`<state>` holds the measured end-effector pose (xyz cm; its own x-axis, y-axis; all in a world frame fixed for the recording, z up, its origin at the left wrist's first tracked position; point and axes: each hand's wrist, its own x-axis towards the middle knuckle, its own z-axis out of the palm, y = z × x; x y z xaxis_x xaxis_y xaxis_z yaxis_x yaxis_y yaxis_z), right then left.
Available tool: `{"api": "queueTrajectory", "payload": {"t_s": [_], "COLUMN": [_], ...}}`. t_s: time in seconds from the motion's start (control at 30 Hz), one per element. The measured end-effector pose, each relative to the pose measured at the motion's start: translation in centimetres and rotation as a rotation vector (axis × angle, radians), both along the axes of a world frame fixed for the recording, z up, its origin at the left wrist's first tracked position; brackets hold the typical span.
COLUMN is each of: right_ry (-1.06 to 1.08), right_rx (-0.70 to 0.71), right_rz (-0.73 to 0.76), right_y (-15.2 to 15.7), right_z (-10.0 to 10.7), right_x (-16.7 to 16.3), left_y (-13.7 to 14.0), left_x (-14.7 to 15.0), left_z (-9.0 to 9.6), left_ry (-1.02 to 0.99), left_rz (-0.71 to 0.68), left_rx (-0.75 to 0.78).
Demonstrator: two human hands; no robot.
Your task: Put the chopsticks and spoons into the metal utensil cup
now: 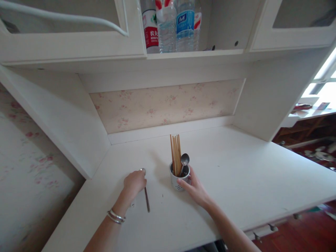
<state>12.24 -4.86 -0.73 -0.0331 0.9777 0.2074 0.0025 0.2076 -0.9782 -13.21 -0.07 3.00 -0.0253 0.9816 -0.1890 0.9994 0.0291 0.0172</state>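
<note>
A white mug (pixel 176 182) with a dark dotted pattern stands upright on the white desktop (pixel 236 168). Several wooden chopsticks (pixel 175 150) and a metal spoon (pixel 185 159), bowl up, lean inside it. My right hand (pixel 195 189) is wrapped around the mug's right side, thumb across its front. To the left, my left hand (pixel 135 182) is closed on a second spoon (pixel 147 201). Its bowl end shows just above my fingers and its handle points down towards me. My fingertips there are mostly hidden by the back of the hand.
Above the desk hangs a cabinet (pixel 194 60) with several plastic bottles (pixel 185 26) in its open middle section. Side panels (pixel 273 94) bound the desk left and right. A flowered back wall (pixel 168 105) is behind. Knobs (pixel 273 227) line the front edge at right.
</note>
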Motion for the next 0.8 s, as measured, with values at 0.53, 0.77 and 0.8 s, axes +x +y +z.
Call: {"api": "queueTrajectory", "payload": {"t_s": [0.53,0.77,0.8], "right_ry": [-0.101,-0.044,-0.018], "right_rx": [0.054,0.023,0.014], "right_rz": [0.011,0.013,-0.012], "right_y": [0.0,-0.3,-0.4], "right_z": [0.1,0.6,0.7], "right_x": [0.1,0.0,0.0], "left_y": [0.3,-1.1,-1.0], "left_x": [2.8,5.6,6.0], "left_z": [7.5,11.0,10.7], "left_ry": [-0.68,-0.976,-0.983], "left_rz": [-0.095,-0.057,-0.057], "left_rx": [0.379,0.636,0.648]}}
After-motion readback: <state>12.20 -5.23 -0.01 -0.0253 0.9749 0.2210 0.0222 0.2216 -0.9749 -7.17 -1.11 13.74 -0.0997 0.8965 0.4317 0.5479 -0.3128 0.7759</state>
